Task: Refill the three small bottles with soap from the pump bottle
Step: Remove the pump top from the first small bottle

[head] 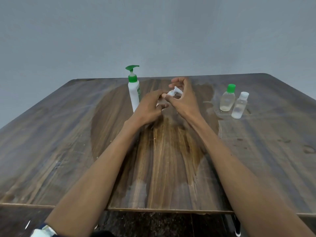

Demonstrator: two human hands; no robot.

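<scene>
Both hands, left hand (150, 105) and right hand (183, 98), pinch a small white bottle (172, 93) at mid-bench; two capped clear bottles (227, 100) stand aside, seemingly finished.

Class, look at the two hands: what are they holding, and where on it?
Both hands, left and right, hold a small white bottle: the left hand low down, the right fingers at its top.
</scene>
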